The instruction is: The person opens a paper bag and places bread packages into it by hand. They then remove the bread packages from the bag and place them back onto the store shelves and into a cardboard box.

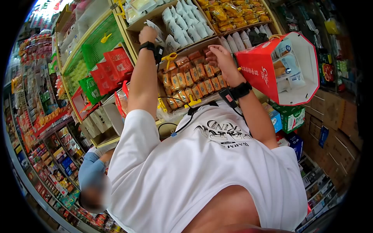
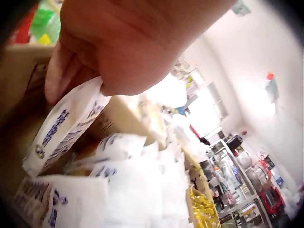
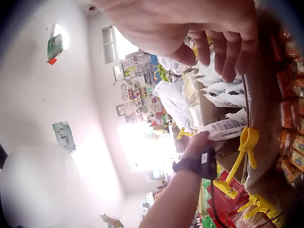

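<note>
My left hand [image 1: 147,35] pinches a white printed packet [image 2: 66,124] by its top edge, over a cardboard carton [image 1: 134,37]. In the left wrist view the packet hangs tilted beside other white packets [image 2: 137,185] standing in rows. My right hand [image 1: 222,64] holds nothing. Its fingers are loosely bent above a tray of small orange-brown wrapped snacks [image 1: 194,79]. Right of that hand stands a red box [image 1: 256,70], open on one side, with a few white and blue packets [image 1: 289,66] inside.
Yellow clips [image 1: 169,58] are fixed along the carton edges. Golden-wrapped snacks [image 1: 233,13] fill a bin at the back. Red bags [image 1: 112,68] stand at left, near a person in a blue sleeve [image 1: 91,167]. Green and blue cartons [image 1: 292,118] sit below the red box.
</note>
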A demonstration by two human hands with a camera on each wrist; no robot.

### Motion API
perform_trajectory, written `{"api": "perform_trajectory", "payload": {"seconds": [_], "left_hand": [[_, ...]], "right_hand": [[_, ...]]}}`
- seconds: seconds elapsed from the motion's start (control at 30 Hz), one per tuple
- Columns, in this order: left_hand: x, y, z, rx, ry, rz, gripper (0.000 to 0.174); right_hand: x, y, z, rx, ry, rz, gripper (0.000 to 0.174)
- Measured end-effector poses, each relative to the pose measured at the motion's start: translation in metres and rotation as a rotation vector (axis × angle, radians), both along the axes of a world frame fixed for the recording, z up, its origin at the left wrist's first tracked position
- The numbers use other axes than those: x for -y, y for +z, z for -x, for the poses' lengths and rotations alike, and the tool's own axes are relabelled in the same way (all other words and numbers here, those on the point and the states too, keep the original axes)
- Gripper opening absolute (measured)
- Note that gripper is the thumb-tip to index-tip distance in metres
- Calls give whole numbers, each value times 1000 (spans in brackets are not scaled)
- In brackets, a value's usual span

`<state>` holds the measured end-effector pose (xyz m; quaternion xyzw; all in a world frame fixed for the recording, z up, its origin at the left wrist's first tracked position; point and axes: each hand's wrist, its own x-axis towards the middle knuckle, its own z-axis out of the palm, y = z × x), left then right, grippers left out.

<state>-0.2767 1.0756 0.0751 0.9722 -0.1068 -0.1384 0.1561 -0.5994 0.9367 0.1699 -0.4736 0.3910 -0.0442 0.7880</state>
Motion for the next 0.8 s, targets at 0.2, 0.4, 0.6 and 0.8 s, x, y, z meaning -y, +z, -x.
{"api": "perform_trajectory", "payload": {"seconds": [0.2,0.4,0.6,0.8], "left_hand": [[35,-32,36,-261,-53,20,46],[40,-50,25,-556,-212,96,76],[17,-53,14,-446,-278,108,72],[36,69,23,-32,-440,324,58]], "right_hand": [[7,2,8,-12,-24,-20,22],[-1,39,22,38,66,5,25],[16,160,94,293,85,-283,30],[122,210,186,22,65,768,39]]}}
